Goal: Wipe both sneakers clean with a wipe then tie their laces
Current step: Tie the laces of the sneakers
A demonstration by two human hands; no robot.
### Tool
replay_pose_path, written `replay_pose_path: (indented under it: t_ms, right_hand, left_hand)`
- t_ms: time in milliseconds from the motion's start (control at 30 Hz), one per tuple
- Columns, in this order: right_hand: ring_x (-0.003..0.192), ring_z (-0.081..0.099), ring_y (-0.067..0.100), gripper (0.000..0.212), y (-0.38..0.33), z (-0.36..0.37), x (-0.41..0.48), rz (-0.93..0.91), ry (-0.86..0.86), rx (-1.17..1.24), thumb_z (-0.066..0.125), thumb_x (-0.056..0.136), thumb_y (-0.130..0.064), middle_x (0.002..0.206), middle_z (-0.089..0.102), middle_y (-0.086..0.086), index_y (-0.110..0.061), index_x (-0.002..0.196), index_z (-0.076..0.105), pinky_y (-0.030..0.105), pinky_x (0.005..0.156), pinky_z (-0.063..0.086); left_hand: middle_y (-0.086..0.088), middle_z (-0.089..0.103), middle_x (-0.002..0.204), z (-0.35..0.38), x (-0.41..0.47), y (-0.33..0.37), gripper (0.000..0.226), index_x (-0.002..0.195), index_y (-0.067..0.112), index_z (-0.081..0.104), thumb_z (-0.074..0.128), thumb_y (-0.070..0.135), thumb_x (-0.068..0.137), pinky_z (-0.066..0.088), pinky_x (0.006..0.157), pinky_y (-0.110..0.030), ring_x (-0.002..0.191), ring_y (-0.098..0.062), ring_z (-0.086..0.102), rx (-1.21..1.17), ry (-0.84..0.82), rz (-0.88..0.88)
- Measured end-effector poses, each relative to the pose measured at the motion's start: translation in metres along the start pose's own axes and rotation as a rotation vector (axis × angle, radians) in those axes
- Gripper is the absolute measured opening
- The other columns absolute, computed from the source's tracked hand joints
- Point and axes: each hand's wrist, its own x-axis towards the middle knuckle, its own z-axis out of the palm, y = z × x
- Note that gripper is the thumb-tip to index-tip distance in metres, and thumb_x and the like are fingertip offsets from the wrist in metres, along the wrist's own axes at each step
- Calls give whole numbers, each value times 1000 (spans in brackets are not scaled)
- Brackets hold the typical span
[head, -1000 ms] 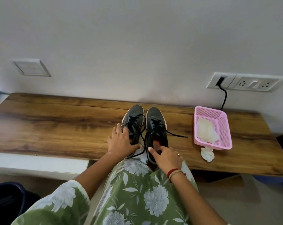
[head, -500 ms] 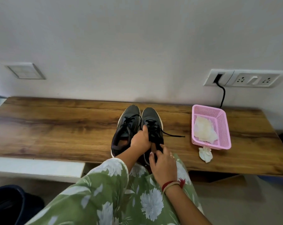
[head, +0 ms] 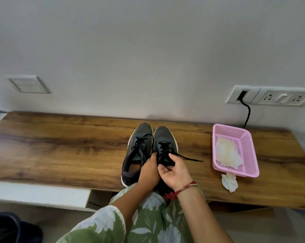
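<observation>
Two dark grey sneakers with white soles stand side by side, toes to the wall, on the wooden shelf (head: 60, 146). The left sneaker (head: 136, 149) has loose black laces. Both hands are at the tongue of the right sneaker (head: 164, 137). My left hand (head: 148, 170) has its fingers curled on that shoe's laces. My right hand (head: 174, 170), palm up, pinches the laces too. One lace end (head: 192, 158) trails right across the wood. A crumpled white wipe (head: 229, 181) lies by the shelf's front edge.
A pink mesh basket (head: 249, 146) holding white wipes sits right of the sneakers. A black cable (head: 247, 114) runs from the wall socket panel (head: 270, 96) down behind it. A dark blue object (head: 6, 228) is on the floor at lower left.
My left hand left the left sneaker and crossed to the right sneaker's laces. My right hand turned palm up and took hold of the laces. The view shifted slightly.
</observation>
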Motion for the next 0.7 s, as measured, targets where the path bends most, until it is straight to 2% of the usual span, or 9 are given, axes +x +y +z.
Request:
replay_pose_path:
  t_ms: [100,167,233,300,400,467,567,633,700]
  right_hand:
    - [79,49,20,46,0,-3,21,-21,61,39,58,90,-19,96,45,14,0,129,42,25,60,49]
    - [72,46,17,41,4,-1,29,-36,84,67,60,89,-26,90,46,11,-3,121,48,23,53,46]
    - [69,43,13,36,9,0,34,-69,110,97,61,87,-34,84,45,7,-7,109,51,19,51,43]
    - [68,42,10,28,16,1,35,-125,135,113,64,85,-34,82,45,3,-10,96,54,18,52,41]
    - [73,47,10,18,21,0,32,-188,128,201,65,85,-27,85,49,1,-12,89,56,21,62,42]
    - [79,53,13,11,22,-3,34,-229,101,220,62,88,-21,87,56,1,-12,95,60,22,75,46]
    - [94,56,13,15,34,-8,38,-305,27,305,55,89,-23,97,59,0,-24,104,57,28,97,43]
    - [89,56,9,19,31,-6,41,-277,-36,364,58,86,-20,92,61,-3,-29,102,55,26,89,46]
    - [83,60,16,15,25,-11,46,-318,5,321,64,85,-22,86,67,3,-18,99,65,28,85,48]
  left_hand:
    - [-20,49,135,-12,8,4,65,149,7,15,49,22,95,43,95,-35,118,-31,54,38,-243,-20]
    - [-17,50,136,-32,17,12,70,149,8,19,56,21,92,45,96,-34,118,-29,54,160,-464,-62]
    - [-12,57,128,-59,32,24,56,138,10,41,64,19,88,52,88,-32,107,-24,59,259,-575,-88]
    - [-9,62,119,-83,53,37,41,125,9,54,65,22,88,52,84,-32,104,-23,61,326,-430,-31]
    - [-13,57,126,-96,91,51,47,130,8,48,58,32,90,45,91,-37,116,-29,54,313,-51,72]
    - [-18,47,137,-91,113,54,57,137,7,39,54,38,93,39,99,-37,126,-32,45,276,-84,50]
    - [-17,34,149,-73,137,51,70,145,7,29,51,48,93,30,108,-40,137,-32,33,280,-281,-33]
    - [-15,38,147,-61,150,50,72,142,9,34,49,57,91,29,108,-42,135,-33,35,357,-321,-54]
    - [-12,49,139,-52,161,50,72,135,11,44,46,66,87,31,105,-42,129,-33,43,473,-306,-38]
